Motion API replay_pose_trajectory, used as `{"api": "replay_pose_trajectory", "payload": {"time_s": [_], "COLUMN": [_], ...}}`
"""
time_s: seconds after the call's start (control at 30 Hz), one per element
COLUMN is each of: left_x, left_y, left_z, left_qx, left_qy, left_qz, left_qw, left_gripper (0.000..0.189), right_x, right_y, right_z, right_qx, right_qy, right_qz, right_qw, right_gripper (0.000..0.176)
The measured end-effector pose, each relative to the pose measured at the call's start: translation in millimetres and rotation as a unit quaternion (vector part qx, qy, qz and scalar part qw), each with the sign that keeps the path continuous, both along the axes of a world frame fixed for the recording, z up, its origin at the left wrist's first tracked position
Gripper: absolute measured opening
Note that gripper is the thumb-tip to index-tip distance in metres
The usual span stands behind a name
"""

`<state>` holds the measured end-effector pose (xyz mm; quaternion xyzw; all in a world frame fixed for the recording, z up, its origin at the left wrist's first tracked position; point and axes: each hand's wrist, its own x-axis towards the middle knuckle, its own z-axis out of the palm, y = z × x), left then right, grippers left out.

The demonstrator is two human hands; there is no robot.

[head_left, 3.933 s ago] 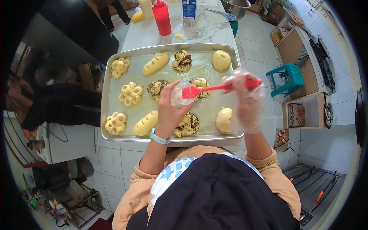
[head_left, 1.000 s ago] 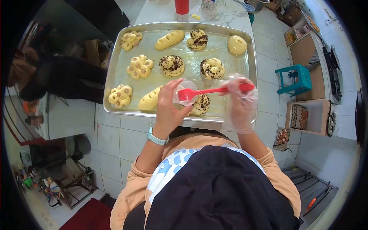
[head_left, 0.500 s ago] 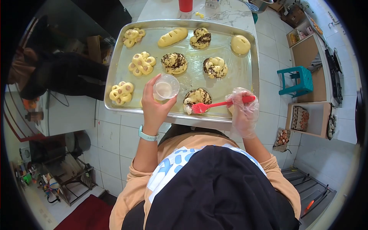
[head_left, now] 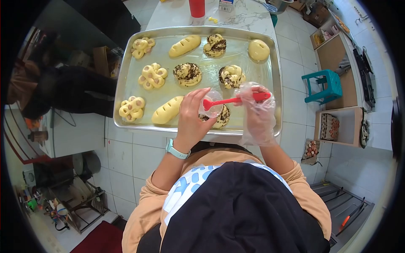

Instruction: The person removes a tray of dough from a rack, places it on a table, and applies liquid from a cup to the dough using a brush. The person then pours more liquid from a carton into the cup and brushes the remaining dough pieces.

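My left hand [head_left: 193, 117], with a pale green watch at the wrist, holds a small clear cup [head_left: 215, 110] over the front of the metal tray [head_left: 126, 80]. In a clear plastic glove, my right hand [head_left: 256, 111] grips a red brush [head_left: 236, 100], whose head is in the cup. Under the cup lies a chocolate-flecked dough piece [head_left: 223, 118], partly hidden. To the left is a slashed oval loaf [head_left: 167, 110]. Other shaped doughs sit around the tray, among them a braided chocolate one [head_left: 231, 76] and a round bun [head_left: 258, 50].
Behind the tray, a red cup [head_left: 197, 7] and a small box [head_left: 226, 5] stand on the marble table [head_left: 249, 19]. A teal stool [head_left: 322, 86] is on the floor at right. Another person in dark clothing [head_left: 80, 90] stands at left.
My left hand and the cup have moved right, uncovering the oval loaf. The brush has lifted from the front chocolate dough into the cup. The tray appears slightly lower and further left in view.
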<state>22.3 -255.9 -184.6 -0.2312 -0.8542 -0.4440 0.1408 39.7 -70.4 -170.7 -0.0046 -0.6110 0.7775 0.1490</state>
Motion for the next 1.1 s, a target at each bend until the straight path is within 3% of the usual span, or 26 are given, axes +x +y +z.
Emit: {"api": "replay_pose_trajectory", "payload": {"time_s": [0.2,0.4,0.73,1.03,1.1], "left_x": [-6,-12,-13,-15,-13], "left_y": [-10,-25,-25,-24,-24], "left_z": [-6,-5,-2,-1,2], "left_qx": [0.062,0.065,0.074,0.08,0.076], "left_qy": [-0.064,-0.077,-0.078,-0.073,-0.078], "left_qz": [0.032,0.076,0.085,0.078,0.078], "left_qw": [0.995,0.992,0.991,0.991,0.991], "left_gripper": [0.07,0.069,0.068,0.068,0.068], "right_x": [10,14,2,-7,2], "right_y": [38,58,62,49,55], "right_z": [-4,-29,-33,-32,-36], "right_qx": [-0.128,-0.007,-0.024,0.006,-0.034], "right_qy": [0.004,-0.072,-0.018,-0.093,-0.108], "right_qz": [-0.085,-0.061,-0.11,-0.098,-0.147], "right_qw": [0.988,0.996,0.993,0.991,0.983], "right_gripper": [0.011,0.011,0.015,0.021,0.021]}}
